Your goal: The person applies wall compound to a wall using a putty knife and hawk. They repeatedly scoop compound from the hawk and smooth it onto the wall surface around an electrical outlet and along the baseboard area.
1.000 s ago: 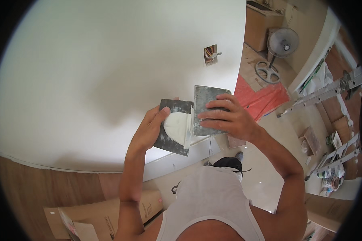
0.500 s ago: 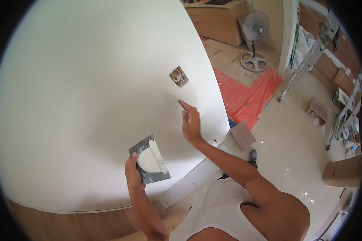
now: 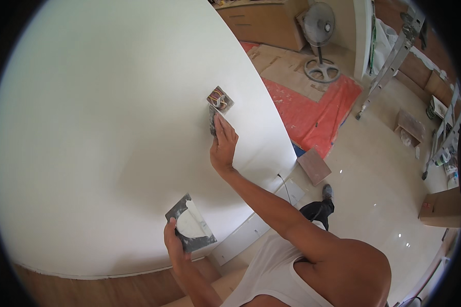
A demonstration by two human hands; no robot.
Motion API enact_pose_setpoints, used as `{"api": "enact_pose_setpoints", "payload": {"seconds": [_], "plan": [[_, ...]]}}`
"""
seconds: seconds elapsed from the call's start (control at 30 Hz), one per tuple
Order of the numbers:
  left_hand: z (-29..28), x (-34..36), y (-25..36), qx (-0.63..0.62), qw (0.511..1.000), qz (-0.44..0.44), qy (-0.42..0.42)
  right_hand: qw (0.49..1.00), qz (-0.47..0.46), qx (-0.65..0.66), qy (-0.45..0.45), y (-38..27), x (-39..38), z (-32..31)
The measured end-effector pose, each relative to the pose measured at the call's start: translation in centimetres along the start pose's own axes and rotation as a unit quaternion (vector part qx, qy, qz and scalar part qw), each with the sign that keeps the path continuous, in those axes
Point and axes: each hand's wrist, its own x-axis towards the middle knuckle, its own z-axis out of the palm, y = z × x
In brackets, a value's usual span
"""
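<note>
My right hand (image 3: 224, 147) grips a thin, dark putty knife (image 3: 212, 121), its blade against the white wall (image 3: 97, 117) at the lower left edge of a square socket opening (image 3: 221, 100). Coloured wires are bunched inside that opening. Lower down and to the left, my left hand (image 3: 173, 238) clasps a dark, flat putty plate (image 3: 177, 211) by its left side. A smooth mound of white putty (image 3: 190, 225) sits on the plate, spread up to its right side. The handle of the knife is hidden behind my right fingers.
A standing fan (image 3: 318, 43) is at the back, beyond a red floor sheet (image 3: 312, 112). To the right are a metal ladder (image 3: 394, 61) and a cardboard box (image 3: 442, 208). A brownish block (image 3: 314, 167) lies by my foot, and a cable (image 3: 286, 187) runs down the wall's foot.
My right hand has moved left and, with the knife, now meets the wall beside the socket opening. The left hand with the plate is slightly lower. The view has shifted a little.
</note>
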Motion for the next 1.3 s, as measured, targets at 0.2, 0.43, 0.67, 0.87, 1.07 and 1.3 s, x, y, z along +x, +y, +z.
{"api": "enact_pose_setpoints", "payload": {"seconds": [0.2, 0.43, 0.67, 0.87, 1.07, 1.3], "plan": [[-0.2, -0.2, -0.1, -0.004, 1.0, -0.011, 0.007, 1.0, -0.017, 0.018, -0.003, 0.0, 0.0, 1.2], [0.2, -0.7, 0.3, 0.004, 1.0, -0.009, 0.009, 0.999, -0.023, 0.032, -0.034, -1.0, -1.3, -0.5], [0.3, -0.5, 0.6, 0.018, 1.0, -0.007, -0.013, 0.999, -0.033, 0.02, 0.015, -2.3, 0.9, 0.0], [0.6, -0.4, 0.4, 0.01, 1.0, 0.008, -0.011, 0.999, -0.02, 0.021, 0.022, -3.0, 1.6, 0.6], [0.1, -0.1, 0.2, 0.011, 1.0, -0.002, -0.005, 1.0, -0.013, 0.011, 0.015, -3.2, 1.3, 1.7], [-0.1, 0.0, 0.0, 0.002, 1.0, -0.013, -0.002, 1.0, -0.024, 0.004, -0.016, -3.0, 0.5, 1.9]]}}
